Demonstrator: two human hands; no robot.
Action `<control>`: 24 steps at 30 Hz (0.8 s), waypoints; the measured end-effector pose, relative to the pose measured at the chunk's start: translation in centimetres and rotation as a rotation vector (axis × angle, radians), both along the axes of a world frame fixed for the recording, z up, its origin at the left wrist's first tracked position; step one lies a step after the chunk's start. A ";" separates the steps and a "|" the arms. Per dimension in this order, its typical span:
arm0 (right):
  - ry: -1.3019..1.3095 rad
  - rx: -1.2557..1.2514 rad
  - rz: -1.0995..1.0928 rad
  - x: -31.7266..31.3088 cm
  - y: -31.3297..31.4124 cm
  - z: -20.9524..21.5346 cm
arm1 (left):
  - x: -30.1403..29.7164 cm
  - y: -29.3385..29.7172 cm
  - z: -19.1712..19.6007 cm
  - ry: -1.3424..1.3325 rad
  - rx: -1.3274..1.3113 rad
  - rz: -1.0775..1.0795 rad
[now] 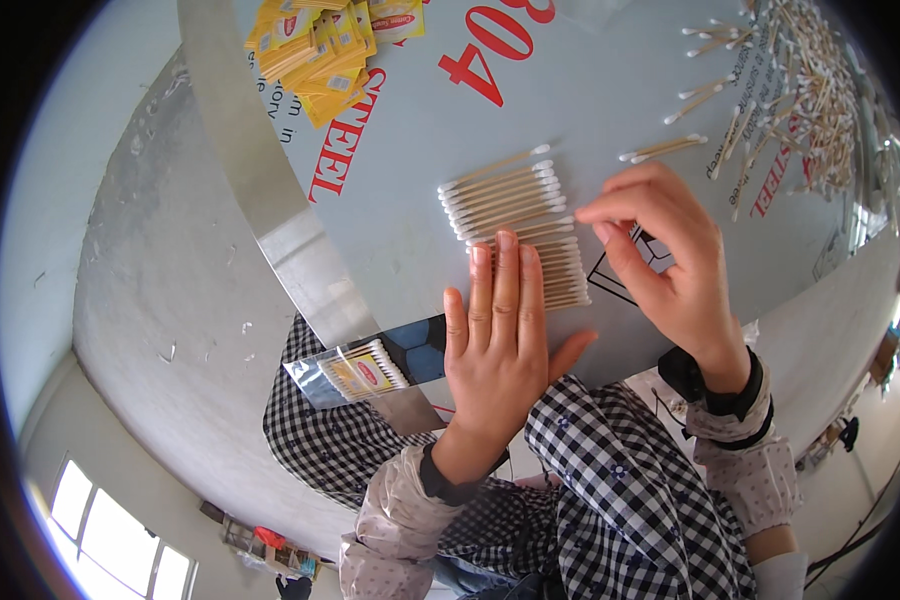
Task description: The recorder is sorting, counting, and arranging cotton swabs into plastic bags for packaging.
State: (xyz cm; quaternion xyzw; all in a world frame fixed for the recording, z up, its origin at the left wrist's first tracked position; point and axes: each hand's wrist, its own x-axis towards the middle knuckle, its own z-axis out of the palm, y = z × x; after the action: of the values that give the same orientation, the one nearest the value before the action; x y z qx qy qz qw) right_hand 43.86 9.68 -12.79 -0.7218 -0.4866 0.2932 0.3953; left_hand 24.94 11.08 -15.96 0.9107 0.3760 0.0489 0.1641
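Cotton swabs with pale sticks (pixel 500 198) lie side by side in a flat row on the grey sheet-covered tabletop. My left hand (pixel 500 320) rests flat over the near part of the row, fingers stretched out and thumb spread, hiding some swabs. One swab at the far end slants out of line with the others. At the row's right side is my right hand (pixel 660 250), its fingers bent. The index fingertip comes up to the white end of a swab, with the thumb tip just below it; no swab shows between them.
A large loose heap of cotton swabs (pixel 810 100) lies at the far right, with several strays beside it. Yellow printed cards (pixel 320 55) are piled at the far left. A clear packet of swabs (pixel 355 373) with a yellow card lies at the metal table edge (pixel 290 260).
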 end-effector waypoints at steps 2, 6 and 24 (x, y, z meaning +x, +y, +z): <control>-0.045 0.017 0.032 0.4 0.1 -0.1 | 0.0 0.0 0.1 -0.008 -0.006 -0.006; -0.286 0.089 0.206 0.5 0.5 0.2 | 0.0 0.1 0.3 0.004 -0.014 -0.002; -0.300 0.087 0.209 0.4 0.8 0.1 | -0.5 -0.7 0.0 -0.012 -0.016 0.009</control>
State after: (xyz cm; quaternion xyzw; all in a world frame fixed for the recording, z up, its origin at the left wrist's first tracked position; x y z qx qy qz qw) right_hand 44.27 10.46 -12.68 -0.6852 -0.6245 0.2006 0.3166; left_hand 24.45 10.36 -15.92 0.9074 0.3793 0.0521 0.1736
